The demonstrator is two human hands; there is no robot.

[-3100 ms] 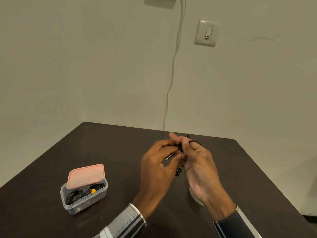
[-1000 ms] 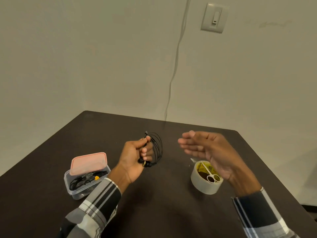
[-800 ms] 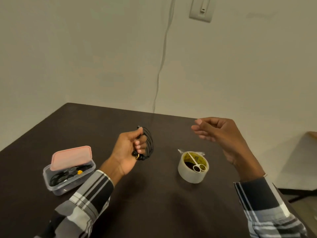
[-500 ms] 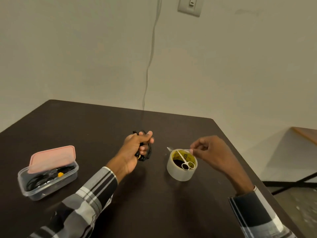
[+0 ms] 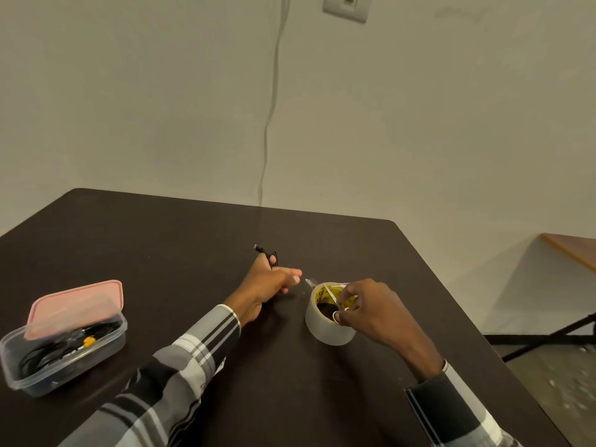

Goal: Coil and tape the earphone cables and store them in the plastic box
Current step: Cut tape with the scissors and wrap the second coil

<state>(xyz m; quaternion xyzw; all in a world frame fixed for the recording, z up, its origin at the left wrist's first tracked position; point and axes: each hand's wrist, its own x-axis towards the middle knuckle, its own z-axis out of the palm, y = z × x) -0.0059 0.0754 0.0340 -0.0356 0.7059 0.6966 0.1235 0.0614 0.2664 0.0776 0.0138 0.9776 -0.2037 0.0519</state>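
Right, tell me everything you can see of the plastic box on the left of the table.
The plastic box is a small, clear, rectangular tub with rounded corners, standing upright near the left edge of the dark table. Its pink lid lies loose and tilted across the top, leaving the near side open. Inside lie coiled black cables and a small yellow-orange piece. Neither hand touches it; the left hand is well to its right.
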